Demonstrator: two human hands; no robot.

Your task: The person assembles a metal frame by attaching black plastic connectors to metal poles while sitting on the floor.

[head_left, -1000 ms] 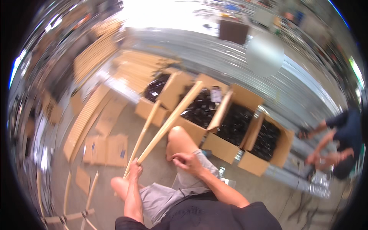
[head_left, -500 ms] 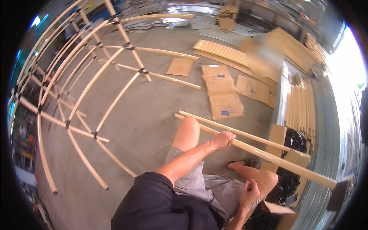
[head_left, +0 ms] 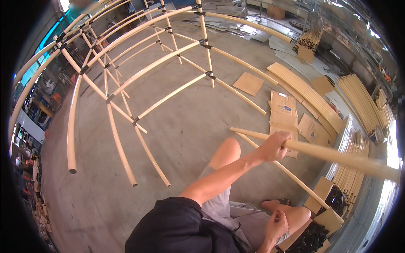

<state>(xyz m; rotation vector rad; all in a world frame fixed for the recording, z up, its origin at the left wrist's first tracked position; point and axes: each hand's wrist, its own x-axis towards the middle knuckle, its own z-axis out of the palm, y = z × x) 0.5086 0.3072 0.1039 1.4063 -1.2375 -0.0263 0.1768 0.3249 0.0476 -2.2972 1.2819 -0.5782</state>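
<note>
- Now the left hand (head_left: 276, 145), closed round the long wooden pole (head_left: 337, 155), has swung it away from the cartons toward the lashed pole frame (head_left: 139, 76).
- Right hand (head_left: 276, 223) rests loosely curled on the knee, holding nothing visible.

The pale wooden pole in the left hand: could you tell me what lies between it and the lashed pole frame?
Only bare concrete floor, seen in the head view.
</note>
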